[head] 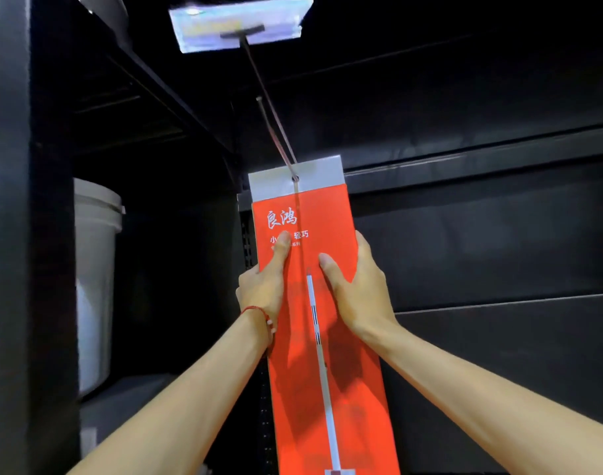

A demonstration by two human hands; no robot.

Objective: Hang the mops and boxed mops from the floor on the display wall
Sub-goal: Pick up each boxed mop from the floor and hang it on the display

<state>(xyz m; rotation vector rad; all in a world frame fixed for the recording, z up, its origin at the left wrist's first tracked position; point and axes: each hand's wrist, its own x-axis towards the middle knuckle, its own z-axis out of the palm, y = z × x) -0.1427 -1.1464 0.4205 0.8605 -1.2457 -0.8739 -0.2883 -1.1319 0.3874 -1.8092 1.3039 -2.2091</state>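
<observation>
Facing a dark display wall (481,234) of horizontal panels, a person holds a long red boxed mop (356,389) up against it with both bare hands. The box stands nearly upright, its top leaning a little to the left. White characters are printed near the top of its front, with a picture of a slim white mop handle running down the middle.

To the left, a black shelving upright (32,234) frames a white lidded bucket (97,269) that sits on a shelf well apart from the box.

The left hand (264,286) grips the box's left edge, its thumb (282,246) laid flat up the red front and its fingers curled out of sight behind. The right hand (358,289) clasps the opposite edge at about the same height, thumb (330,269) pressed on the front and fingers wrapped round the side.

A grey hanging tab (317,174) caps the box. A thin wire hook (283,132) slants down from overhead and passes through the small hole (295,178) in that tab, so the box is threaded onto the hook while both hands keep hold. At the hook's near end, a clear price tag holder (238,24) catches the light, blurred. A red string bracelet (258,311) circles the left wrist.
</observation>
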